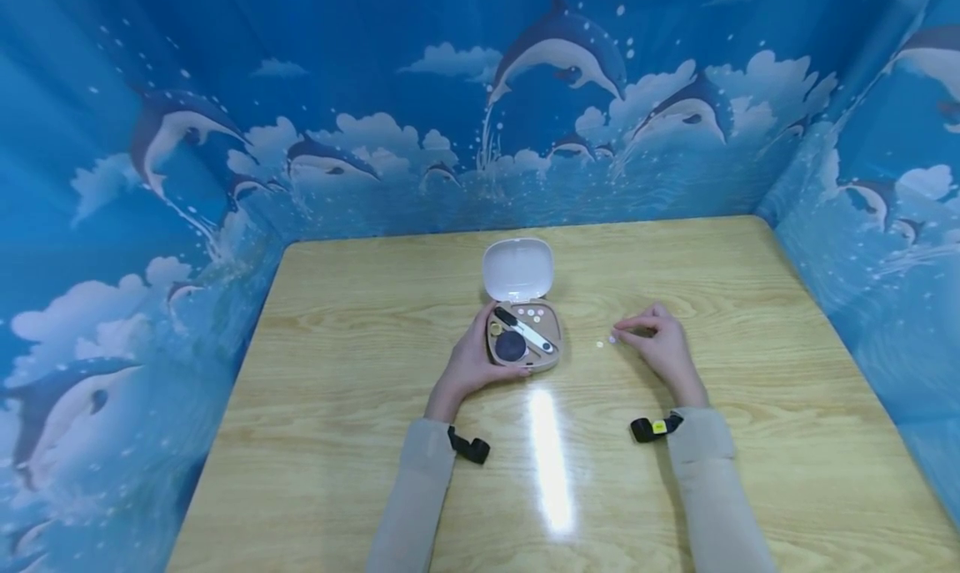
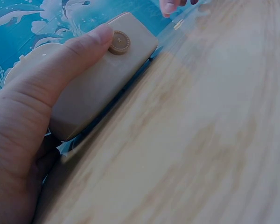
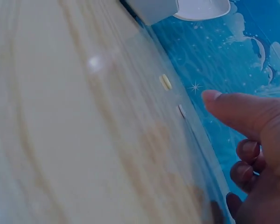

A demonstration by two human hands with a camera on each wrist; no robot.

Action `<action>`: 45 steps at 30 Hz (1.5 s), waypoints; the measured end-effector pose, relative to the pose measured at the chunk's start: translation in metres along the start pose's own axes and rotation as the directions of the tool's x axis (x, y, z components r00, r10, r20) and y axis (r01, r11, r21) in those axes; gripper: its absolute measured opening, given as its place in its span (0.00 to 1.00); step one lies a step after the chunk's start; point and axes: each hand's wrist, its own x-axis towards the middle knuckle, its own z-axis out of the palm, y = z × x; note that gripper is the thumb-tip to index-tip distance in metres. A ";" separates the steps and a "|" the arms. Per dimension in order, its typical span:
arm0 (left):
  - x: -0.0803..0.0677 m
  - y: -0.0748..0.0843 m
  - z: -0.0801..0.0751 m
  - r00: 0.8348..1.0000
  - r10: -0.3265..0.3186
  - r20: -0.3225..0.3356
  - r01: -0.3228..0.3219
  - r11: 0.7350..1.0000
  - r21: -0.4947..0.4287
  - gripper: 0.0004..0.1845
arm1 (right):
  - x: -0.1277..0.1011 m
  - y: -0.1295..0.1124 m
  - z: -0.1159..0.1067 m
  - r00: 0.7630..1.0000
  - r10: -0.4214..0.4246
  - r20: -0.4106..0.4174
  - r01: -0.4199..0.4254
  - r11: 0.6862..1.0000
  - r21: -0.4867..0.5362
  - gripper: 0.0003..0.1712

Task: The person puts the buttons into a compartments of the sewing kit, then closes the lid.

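Note:
My left hand point(image 1: 474, 358) grips a small beige case point(image 1: 558, 339) with a raised white lid point(image 1: 517, 270). In the left wrist view, the thumb presses beside a round brown knob point(image 2: 120, 43) on the case's front. Inside the case lie a white tool with a black end point(image 1: 531, 333), a dark round disc point(image 1: 511, 346) and several small white pieces. My right hand point(image 1: 663, 344) hovers low over the table, thumb and index fingertips beside a small pale disc point(image 3: 181, 110). Another yellowish disc point(image 3: 165, 82) lies closer to the case. Nothing shows between the fingers.
A wood-patterned table point(image 1: 337, 389) carries everything, with a bright light reflection on its front middle. Blue curtains point(image 1: 360, 72) printed with dolphins stand along its back and sides. Each wrist wears a black strap with a small camera.

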 end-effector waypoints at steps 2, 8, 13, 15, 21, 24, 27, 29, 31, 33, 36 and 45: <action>0.000 0.000 0.000 1.000 -0.001 0.005 0.001 1.000 0.000 0.71 | -0.002 0.004 0.000 1.000 -0.005 -0.009 0.005 1.000 0.004 0.14; 0.000 0.000 0.000 1.000 0.002 0.007 -0.002 1.000 -0.009 0.71 | -0.006 0.013 0.003 0.999 -0.029 -0.039 0.029 1.000 0.003 0.14; 0.000 -0.001 0.001 1.000 -0.001 0.006 0.001 1.000 -0.004 0.72 | -0.007 0.015 0.006 0.998 -0.047 -0.051 0.045 0.998 -0.042 0.13; -0.001 -0.001 0.001 1.000 0.001 0.005 -0.001 1.000 -0.006 0.72 | -0.007 0.016 0.006 0.997 -0.059 -0.056 0.055 0.996 -0.064 0.13; -0.001 -0.002 0.002 1.000 -0.002 0.001 0.002 1.000 -0.014 0.72 | -0.007 0.016 0.007 0.995 -0.087 -0.048 0.082 0.992 -0.091 0.09; -0.001 -0.002 0.002 1.000 -0.003 0.002 0.003 1.000 -0.017 0.72 | -0.007 0.016 0.008 0.993 -0.105 -0.048 0.099 0.989 -0.106 0.08; -0.001 -0.002 0.002 1.000 0.000 0.004 0.000 1.000 -0.021 0.72 | -0.008 0.016 0.008 0.992 -0.113 -0.053 0.107 0.987 -0.117 0.08; -0.001 -0.002 0.001 1.000 -0.003 0.005 0.003 1.000 -0.026 0.72 | -0.008 0.016 0.008 0.992 -0.112 -0.055 0.105 0.987 -0.119 0.08; -0.001 -0.001 0.001 1.000 -0.007 0.005 0.007 1.000 -0.024 0.72 | -0.008 0.016 0.009 0.992 -0.110 -0.054 0.103 0.988 -0.118 0.08; -0.001 -0.001 0.001 1.000 -0.011 0.006 0.011 1.000 -0.025 0.72 | -0.008 0.016 0.009 0.993 -0.108 -0.055 0.101 0.988 -0.119 0.07; -0.001 -0.001 0.001 1.000 -0.014 0.005 0.014 1.000 -0.021 0.72 | -0.007 0.015 0.008 0.992 -0.111 -0.052 0.104 0.987 -0.124 0.07; 0.000 -0.001 0.001 1.000 -0.007 0.007 0.008 1.000 -0.015 0.72 | -0.007 0.014 0.008 0.990 -0.122 -0.069 0.113 0.986 -0.119 0.07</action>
